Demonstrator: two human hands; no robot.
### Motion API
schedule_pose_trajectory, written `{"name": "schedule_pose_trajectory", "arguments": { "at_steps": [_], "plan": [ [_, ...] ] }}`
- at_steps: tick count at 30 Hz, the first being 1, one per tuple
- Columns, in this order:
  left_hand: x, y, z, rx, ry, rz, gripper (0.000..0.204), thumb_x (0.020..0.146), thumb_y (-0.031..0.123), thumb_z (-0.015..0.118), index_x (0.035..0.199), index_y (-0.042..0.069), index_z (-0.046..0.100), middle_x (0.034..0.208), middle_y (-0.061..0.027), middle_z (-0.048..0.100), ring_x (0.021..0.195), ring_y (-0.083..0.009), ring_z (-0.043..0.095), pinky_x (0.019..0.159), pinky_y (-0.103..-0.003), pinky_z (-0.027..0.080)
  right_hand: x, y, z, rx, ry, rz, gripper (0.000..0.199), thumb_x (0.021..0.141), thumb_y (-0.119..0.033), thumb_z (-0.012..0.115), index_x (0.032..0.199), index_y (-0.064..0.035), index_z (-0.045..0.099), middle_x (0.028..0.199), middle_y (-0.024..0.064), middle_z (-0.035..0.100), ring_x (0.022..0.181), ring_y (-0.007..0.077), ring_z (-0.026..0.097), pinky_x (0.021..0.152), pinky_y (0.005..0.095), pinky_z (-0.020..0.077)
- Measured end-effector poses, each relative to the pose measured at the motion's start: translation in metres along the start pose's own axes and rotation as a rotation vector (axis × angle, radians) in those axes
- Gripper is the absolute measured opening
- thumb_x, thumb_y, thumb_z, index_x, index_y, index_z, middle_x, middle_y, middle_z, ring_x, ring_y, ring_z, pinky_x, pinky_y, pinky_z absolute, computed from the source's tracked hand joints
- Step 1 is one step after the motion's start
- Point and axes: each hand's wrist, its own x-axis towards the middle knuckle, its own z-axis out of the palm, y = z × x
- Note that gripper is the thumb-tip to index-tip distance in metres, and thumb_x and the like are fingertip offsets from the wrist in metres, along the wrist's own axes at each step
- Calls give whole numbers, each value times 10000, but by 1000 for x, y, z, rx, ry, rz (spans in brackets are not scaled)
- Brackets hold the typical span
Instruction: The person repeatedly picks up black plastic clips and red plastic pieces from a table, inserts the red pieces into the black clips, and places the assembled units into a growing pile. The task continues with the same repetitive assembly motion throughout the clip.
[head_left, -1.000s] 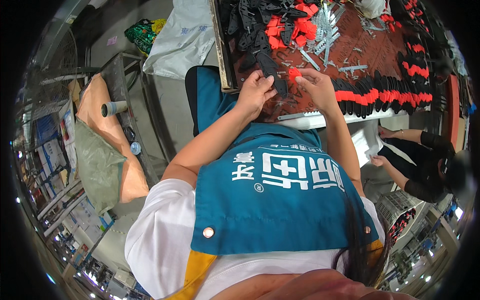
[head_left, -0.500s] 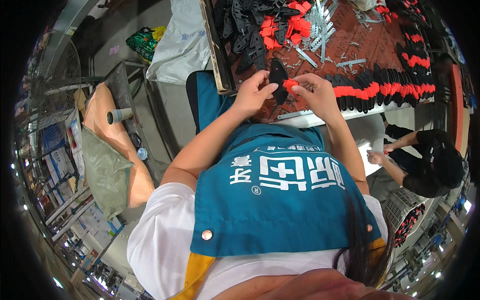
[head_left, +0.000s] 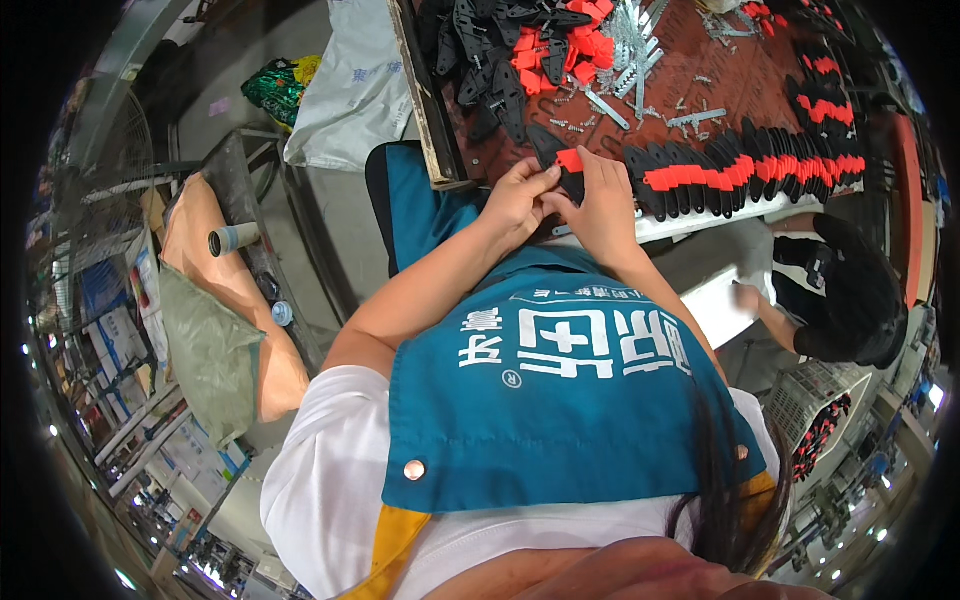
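Note:
Over the near edge of the table, my left hand (head_left: 515,205) grips a flat, pointed black plastic part (head_left: 543,143) between thumb and fingers. My right hand (head_left: 605,205) closes on a small red plastic piece (head_left: 568,160), which lies against the black part; whether it is seated there I cannot tell. Just right of my hands, a row of black parts with red pieces on them (head_left: 700,180) stretches along the edge. Beyond are heaps of loose black parts (head_left: 490,75), red pieces (head_left: 535,60) and toothed metal strips (head_left: 640,65), with small screws (head_left: 570,127) scattered nearby.
A raised wooden edge (head_left: 425,100) borders the red-brown tabletop (head_left: 700,85) on the left. Past it lie a white sack (head_left: 355,95) and a bench carrying a cup (head_left: 235,238). To the right, another person (head_left: 860,290) works beside a grey crate (head_left: 805,400).
My right hand has come in closer to the left, carrying the red piece onto the black part. The black part has tilted leftward at its top. The other person's arm has shifted.

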Motion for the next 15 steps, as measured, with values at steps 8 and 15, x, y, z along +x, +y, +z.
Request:
{"name": "schedule_pose_trajectory", "arguments": {
  "at_steps": [8,15],
  "plan": [
    [-9,1,10,159,-45,-127,287,918,121,579,1175,34,484,1109,-102,599,994,-217,611,899,-352,494,-17,37,-12,-233,-11,65,490,683,-197,765,1103,-35,569,935,94,580,902,291,522,798,416,376],
    [-6,12,-11,131,42,-19,328,911,121,578,1208,46,462,1100,-85,597,958,-176,596,878,-329,485,-37,66,-14,-470,65,125,585,721,-283,753,1188,-38,501,1327,125,400,1257,326,322,1031,497,213]
  ]
}}
